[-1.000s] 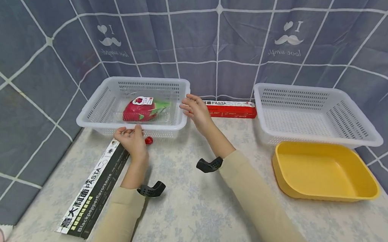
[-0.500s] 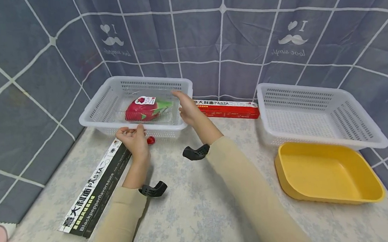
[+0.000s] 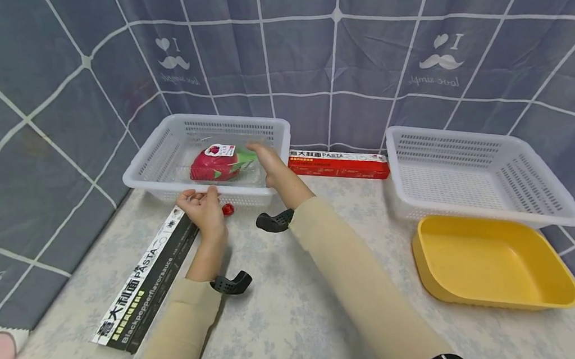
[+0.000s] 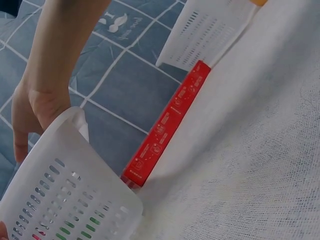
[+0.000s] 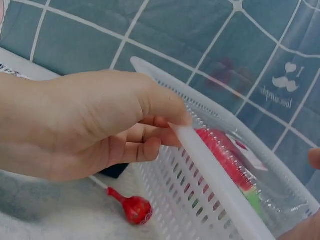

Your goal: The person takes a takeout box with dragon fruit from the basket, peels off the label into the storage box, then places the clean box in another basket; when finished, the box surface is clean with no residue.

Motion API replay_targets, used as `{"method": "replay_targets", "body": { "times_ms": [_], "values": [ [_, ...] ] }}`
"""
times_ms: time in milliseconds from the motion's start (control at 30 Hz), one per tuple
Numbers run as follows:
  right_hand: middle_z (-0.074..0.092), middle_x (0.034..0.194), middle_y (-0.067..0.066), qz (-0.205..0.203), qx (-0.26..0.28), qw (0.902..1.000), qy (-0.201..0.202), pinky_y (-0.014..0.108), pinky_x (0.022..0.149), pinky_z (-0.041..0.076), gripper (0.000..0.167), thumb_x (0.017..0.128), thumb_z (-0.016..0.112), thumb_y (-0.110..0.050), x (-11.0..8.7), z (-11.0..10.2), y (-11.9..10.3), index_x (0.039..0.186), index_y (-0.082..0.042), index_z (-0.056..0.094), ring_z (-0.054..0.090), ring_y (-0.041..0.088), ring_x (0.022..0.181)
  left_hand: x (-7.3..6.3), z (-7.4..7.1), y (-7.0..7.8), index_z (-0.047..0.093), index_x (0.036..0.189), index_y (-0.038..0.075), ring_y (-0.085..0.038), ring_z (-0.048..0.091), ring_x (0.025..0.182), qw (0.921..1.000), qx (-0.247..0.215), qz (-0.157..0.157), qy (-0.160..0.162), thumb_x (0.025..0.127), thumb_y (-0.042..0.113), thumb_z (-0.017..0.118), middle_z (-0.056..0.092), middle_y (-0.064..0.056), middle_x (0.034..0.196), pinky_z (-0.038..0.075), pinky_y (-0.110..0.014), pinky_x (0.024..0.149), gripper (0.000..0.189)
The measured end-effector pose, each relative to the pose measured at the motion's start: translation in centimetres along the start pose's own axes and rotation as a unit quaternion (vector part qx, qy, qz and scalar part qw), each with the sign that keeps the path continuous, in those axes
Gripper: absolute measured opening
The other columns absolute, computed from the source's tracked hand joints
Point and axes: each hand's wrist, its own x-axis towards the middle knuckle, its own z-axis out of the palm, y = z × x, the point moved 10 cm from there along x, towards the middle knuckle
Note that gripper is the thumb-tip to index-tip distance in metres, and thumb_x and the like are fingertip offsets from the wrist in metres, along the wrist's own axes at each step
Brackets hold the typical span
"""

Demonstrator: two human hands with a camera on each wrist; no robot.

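Head view: left hand (image 3: 205, 209) pinches basket rim (image 3: 166, 187)

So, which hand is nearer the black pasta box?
The left hand, pinching the front rim of the fruit basket by the black pasta box. The right hand is farther away, at the basket's right end.

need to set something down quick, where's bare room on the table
Bare table shows between the left sleeve and right sleeve, and between the latter and the yellow tub. Crowded: back left, where the left hand, left basket, lollipop and black pasta box bunch up.
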Motion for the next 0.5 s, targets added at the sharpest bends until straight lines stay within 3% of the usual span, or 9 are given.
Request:
{"method": "replay_targets", "body": {
  "times_ms": [200,333,500],
  "values": [
    [0.032,0.153,0.012,0.037,-0.033,0.9986,0.019,0.057,0.104,0.036,0.055,0.096,0.057,-0.029,-0.1,-0.4,0.6,0.144,-0.009,0.039,0.036,0.036,0.135,-0.1,0.2,0.2,0.031,0.102,0.009,-0.010,0.048,0.063,1.0000,0.002,0.002,-0.004,0.085,-0.016,0.054,0.037,-0.006,0.086,0.046,-0.019,0.063,0.038],
    [0.030,0.154,0.013,0.059,-0.053,0.9965,0.027,0.052,0.102,0.040,0.056,0.096,0.060,-0.028,-0.2,-0.4,1.0,0.145,-0.011,0.040,0.033,0.037,0.137,0.0,0.1,0.2,0.031,0.102,0.009,-0.010,0.048,0.063,1.0000,0.002,0.003,-0.003,0.085,-0.016,0.054,0.037,-0.006,0.086,0.046,-0.018,0.063,0.038],
    [0.032,0.150,0.020,0.076,-0.046,0.9957,0.027,0.042,0.090,0.052,0.058,0.093,0.066,-0.026,-0.1,-0.3,1.5,0.143,-0.009,0.042,0.042,0.034,0.130,0.0,0.0,0.0,0.031,0.101,0.009,-0.010,0.048,0.063,1.0000,0.000,0.000,-0.002,0.084,-0.017,0.054,0.035,-0.006,0.086,0.046,-0.019,0.063,0.039]
  ]
}}
